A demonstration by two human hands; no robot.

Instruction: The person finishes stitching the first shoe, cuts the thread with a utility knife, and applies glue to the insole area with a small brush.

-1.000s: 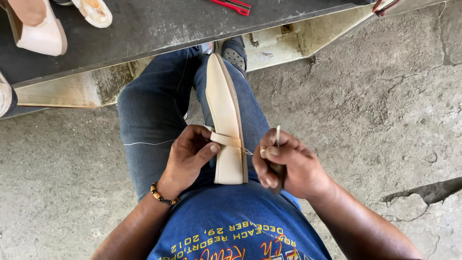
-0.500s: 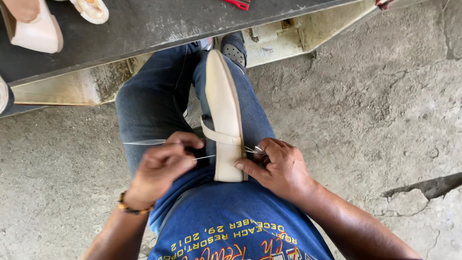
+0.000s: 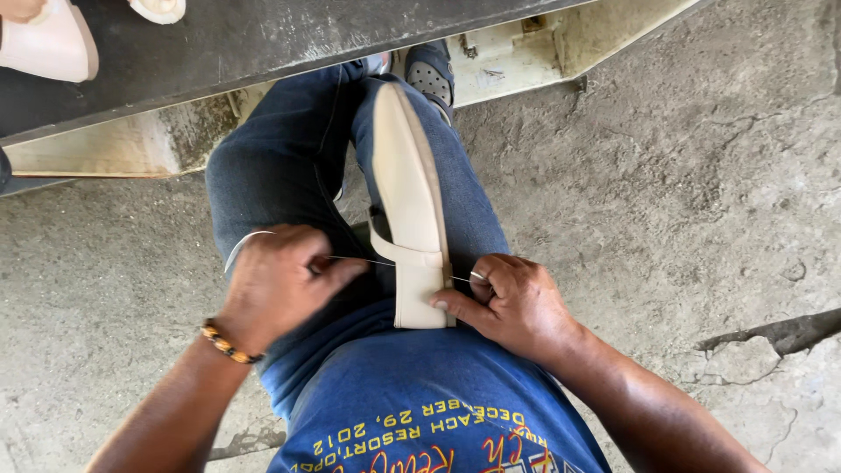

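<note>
- Pale pink shoes (image 3: 48,44) at the far left, parked on the dark surface (image 3: 263,39), well apart from the work.
- Beaded bracelet (image 3: 229,343) on the left wrist.
- Left hand (image 3: 276,285) closed into a loose fist over the thigh, fingertips pinching the thin thread (image 3: 368,261); drawn out sideways, apparently to pull the stitch tight.
- Thread stretched taut from that pinch across to the shoe's heel end.
- Cream shoe (image 3: 407,197) laid sole-up along the right thigh in blue jeans (image 3: 280,166), toe pointing away, heel close to the body; braced on the leg, seemingly to stay steady and keep the seam facing up.
- Strap of the shoe wrapped across the sole near the heel, right where the thread crosses.
- Right hand (image 3: 512,307) curled, thumb pressed against the heel's edge, fingers pinched on a slim metal needle or awl (image 3: 477,276); which of the two, hard to tell.
- Dark clog (image 3: 431,74) on the foot beyond the toe.
- Cracked concrete floor (image 3: 701,219) off to the right.
</note>
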